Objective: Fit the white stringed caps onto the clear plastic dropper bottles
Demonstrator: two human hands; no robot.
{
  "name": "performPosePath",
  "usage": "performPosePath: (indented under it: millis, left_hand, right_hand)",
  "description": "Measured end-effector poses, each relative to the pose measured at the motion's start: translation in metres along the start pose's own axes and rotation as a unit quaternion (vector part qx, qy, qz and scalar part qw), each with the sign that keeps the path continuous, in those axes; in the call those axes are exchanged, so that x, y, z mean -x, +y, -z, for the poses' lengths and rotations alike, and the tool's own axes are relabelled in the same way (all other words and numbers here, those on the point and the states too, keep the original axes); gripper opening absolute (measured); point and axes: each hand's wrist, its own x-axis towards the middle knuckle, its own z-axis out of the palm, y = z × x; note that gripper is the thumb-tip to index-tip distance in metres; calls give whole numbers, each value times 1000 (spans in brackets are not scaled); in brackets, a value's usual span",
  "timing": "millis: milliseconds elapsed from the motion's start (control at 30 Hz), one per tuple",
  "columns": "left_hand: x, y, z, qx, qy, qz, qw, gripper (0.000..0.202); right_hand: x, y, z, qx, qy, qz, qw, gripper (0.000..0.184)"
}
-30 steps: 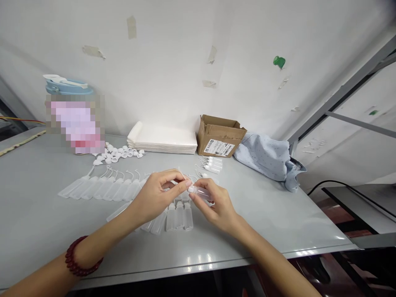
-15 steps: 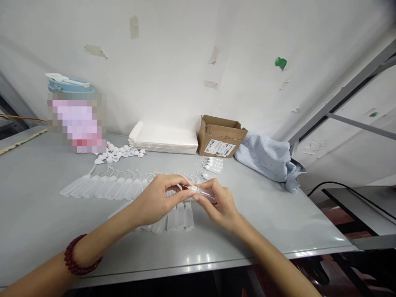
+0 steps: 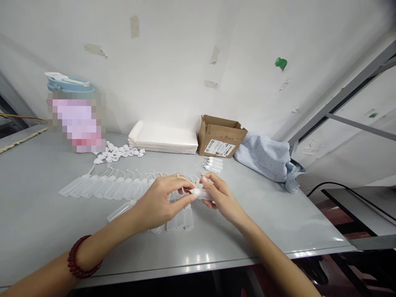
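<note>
Between my hands is a small translucent plastic squeeze bottle (image 3: 203, 194) with a white pointed top, lying nearly level above the table. My left hand (image 3: 163, 200) is closed, its thumb and fingers pinching the bottle at the neck and top. Around the bottle's body, my right hand (image 3: 222, 196) keeps its lower fingers underneath, while the thumb and forefinger tips stand slightly above it. Partly hidden below the hands lie several similar bottles (image 3: 188, 218). A row of bottles with thin strap-like tails (image 3: 102, 187) stretches to the left.
Behind the row is a heap of small white caps (image 3: 123, 152). A stack of white envelopes (image 3: 167, 138), an open cardboard box (image 3: 221, 136) and a light blue cloth (image 3: 266, 159) line the wall. More bottles (image 3: 214, 165) lie before the box. A blue container (image 3: 70, 86) stands back left.
My right thumb and forefinger have shifted up off the bottle's side, and its other fingers now show beneath. My left hand has moved slightly down, still pinching the neck.
</note>
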Motion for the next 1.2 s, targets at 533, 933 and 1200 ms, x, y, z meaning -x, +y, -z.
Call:
performPosePath:
  millis: [533,933,1200]
  left_hand:
    - [-1,-1,1,26,40,70,996,23]
    - [-1,-9,1,-59,55,-37,996,16]
    - [-4,-2,11,-1,-41,123,992,26]
  right_hand:
    - [-3,3,6,52,14,78,995,35]
    - [-4,6,4,59,-5,45,997,37]
    - [-2,6,2,153,32,139,978,21]
